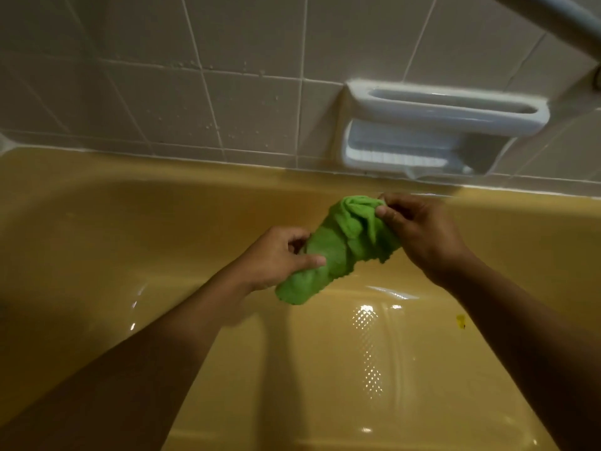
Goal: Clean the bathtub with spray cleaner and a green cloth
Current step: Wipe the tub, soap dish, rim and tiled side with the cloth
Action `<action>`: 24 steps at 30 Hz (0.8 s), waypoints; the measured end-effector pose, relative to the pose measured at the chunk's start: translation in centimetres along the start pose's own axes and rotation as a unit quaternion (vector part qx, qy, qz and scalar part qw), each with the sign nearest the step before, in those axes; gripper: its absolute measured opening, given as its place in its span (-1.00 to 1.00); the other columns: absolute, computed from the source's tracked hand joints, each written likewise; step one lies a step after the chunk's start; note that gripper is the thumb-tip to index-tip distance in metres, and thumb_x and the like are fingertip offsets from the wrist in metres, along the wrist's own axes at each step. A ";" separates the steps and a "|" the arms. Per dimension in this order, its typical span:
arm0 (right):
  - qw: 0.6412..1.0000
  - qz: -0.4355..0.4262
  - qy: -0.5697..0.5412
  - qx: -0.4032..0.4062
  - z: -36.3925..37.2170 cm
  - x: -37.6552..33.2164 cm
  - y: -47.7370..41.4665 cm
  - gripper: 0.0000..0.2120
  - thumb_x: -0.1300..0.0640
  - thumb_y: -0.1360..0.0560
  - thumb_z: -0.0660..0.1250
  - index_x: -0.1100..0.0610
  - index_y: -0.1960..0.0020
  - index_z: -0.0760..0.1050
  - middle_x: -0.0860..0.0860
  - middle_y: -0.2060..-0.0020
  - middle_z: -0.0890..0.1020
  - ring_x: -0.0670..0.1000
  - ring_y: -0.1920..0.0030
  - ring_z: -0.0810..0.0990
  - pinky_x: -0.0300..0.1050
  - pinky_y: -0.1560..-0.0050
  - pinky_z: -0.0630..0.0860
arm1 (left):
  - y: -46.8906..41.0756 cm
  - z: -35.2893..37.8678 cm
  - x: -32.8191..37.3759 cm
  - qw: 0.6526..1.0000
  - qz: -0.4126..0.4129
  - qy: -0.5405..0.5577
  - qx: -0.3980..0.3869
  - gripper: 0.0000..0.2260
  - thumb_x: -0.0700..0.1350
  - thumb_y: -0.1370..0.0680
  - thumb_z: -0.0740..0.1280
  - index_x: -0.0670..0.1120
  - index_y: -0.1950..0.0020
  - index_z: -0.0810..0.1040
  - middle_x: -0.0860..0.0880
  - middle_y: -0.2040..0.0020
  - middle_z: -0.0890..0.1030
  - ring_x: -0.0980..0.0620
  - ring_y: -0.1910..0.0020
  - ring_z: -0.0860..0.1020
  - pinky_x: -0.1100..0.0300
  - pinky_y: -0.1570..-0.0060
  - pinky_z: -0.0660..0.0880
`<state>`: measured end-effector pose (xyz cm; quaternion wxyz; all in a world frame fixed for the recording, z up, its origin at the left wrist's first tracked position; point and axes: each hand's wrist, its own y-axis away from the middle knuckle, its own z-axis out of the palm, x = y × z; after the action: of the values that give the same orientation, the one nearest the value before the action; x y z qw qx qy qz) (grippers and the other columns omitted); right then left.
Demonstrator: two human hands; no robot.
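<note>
A bunched green cloth (pixel 338 249) hangs in the air over the yellow bathtub (pixel 130 222), stretched between both hands. My left hand (pixel 276 258) grips its lower end, thumb lying across the fabric. My right hand (pixel 419 232) pinches the upper end near the tub's far wall. No spray cleaner is in view.
Beige wall tiles (pixel 227 76) with water drops rise behind the tub. A white ceramic soap dish with a grab handle (pixel 445 109) is set into the wall at right. A grey bar (pixel 553 17) crosses the top right corner. A small dark-yellow spot (pixel 460 321) marks the tub floor.
</note>
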<state>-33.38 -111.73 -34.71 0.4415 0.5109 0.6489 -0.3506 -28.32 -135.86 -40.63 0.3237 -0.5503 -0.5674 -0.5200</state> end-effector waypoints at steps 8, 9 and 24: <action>0.991 0.053 -0.089 0.085 -1.0 -0.2 0.4 -0.83 0.22 -0.64 0.30 0.12 -0.03 0.68 0.11 0.16 0.69 -0.02 0.22 0.59 -0.05 0.21 0.49 | 0.2 0.3 1.1 0.997 0.000 0.081 0.004 -0.92 -0.23 -0.62 0.39 -0.10 0.01 0.50 0.05 0.23 0.67 0.12 0.24 0.58 0.20 0.17 0.50; 0.991 0.049 -0.097 0.080 -0.8 -0.5 0.3 -0.83 0.21 -0.65 0.29 0.15 -0.06 0.68 0.13 0.14 0.70 0.00 0.21 0.59 -0.03 0.20 0.50 | 0.1 0.5 1.3 0.994 -0.005 0.111 -0.004 -0.89 -0.24 -0.61 0.39 -0.07 -0.07 0.53 0.03 0.16 0.71 0.10 0.18 0.65 0.18 0.12 0.57; 0.817 0.433 -0.352 0.146 4.8 3.9 3.2 -0.81 0.14 -0.65 0.26 0.25 -0.16 0.49 0.25 -0.12 0.61 0.25 -0.09 0.66 0.28 -0.19 0.58 | -2.6 2.3 1.2 0.969 0.089 -0.172 0.155 -0.79 -0.15 -0.53 0.48 0.04 -0.15 0.74 0.12 -0.02 0.74 0.18 0.01 0.66 0.28 -0.03 0.55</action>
<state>-29.62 -113.94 -40.13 0.6664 0.6394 0.1025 -0.3697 -30.54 -132.94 -40.65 0.3479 -0.6231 -0.6370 -0.2916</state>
